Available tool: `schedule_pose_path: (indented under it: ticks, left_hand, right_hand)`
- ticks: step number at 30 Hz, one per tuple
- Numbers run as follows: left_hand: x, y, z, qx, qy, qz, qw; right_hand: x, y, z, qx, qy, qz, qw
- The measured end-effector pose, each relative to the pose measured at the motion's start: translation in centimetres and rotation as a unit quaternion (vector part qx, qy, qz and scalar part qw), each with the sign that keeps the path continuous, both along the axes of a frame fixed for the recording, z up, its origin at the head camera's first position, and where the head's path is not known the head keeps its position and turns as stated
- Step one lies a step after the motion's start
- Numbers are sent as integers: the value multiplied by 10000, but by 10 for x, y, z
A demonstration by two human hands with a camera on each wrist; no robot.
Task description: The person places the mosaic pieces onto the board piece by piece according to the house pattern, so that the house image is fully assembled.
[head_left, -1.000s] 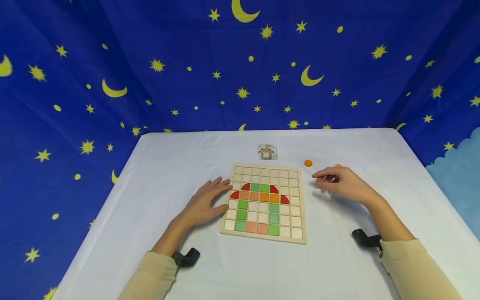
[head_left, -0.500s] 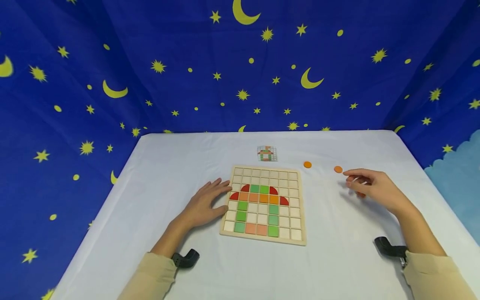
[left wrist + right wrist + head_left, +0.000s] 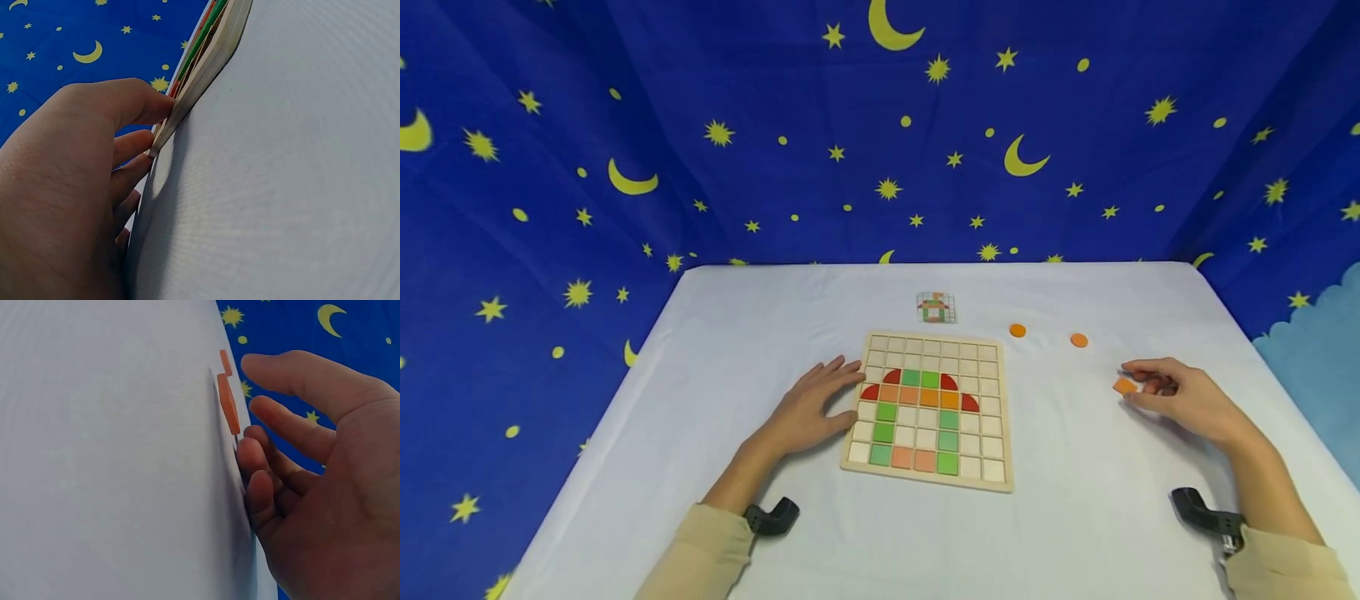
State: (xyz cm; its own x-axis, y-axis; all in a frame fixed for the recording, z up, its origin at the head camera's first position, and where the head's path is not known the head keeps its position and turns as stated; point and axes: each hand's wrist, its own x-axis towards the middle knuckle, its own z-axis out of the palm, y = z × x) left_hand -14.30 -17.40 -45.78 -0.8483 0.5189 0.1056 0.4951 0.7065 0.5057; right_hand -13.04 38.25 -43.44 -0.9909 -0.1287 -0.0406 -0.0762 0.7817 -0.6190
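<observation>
In the head view my left hand [image 3: 805,408] lies at the left side of a square wooden grid board [image 3: 1003,487], its fingers spread. The left wrist view has its thumb and fingertips touching the board's edge [image 3: 222,50]. Red, green and orange tiles form a shape in the grid. Off to the right, my right hand [image 3: 1187,400] is at an orange square tile [image 3: 1125,386]. In the right wrist view the tile [image 3: 229,405] lies on the cloth, with thumb and index finger apart beside it. The other fingers are loosely curled and appear to hold nothing.
Two orange discs, a nearer-left disc [image 3: 1017,331] and a right disc [image 3: 1078,340], lie beyond the board's right side. A small printed pattern card [image 3: 936,307] lies behind the board. A starry blue cloth [image 3: 887,158] surrounds the white-covered table [image 3: 1060,533].
My right hand has moved right and toward me, away from the discs. The right disc and the orange square tile have come into plain view. The left hand stays at the board.
</observation>
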Motion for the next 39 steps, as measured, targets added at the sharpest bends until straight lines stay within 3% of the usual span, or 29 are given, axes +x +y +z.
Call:
schedule_pose_path:
  ticks: [21,39]
  left_hand:
    - [1,-4,0,3,-45,34,10000]
    - [1,-3,-1,-81,8,-10,10000]
  right_hand:
    - [5,-9,-8,214,382,59,9990]
    - [7,-16,-14,206,584,-134,9980]
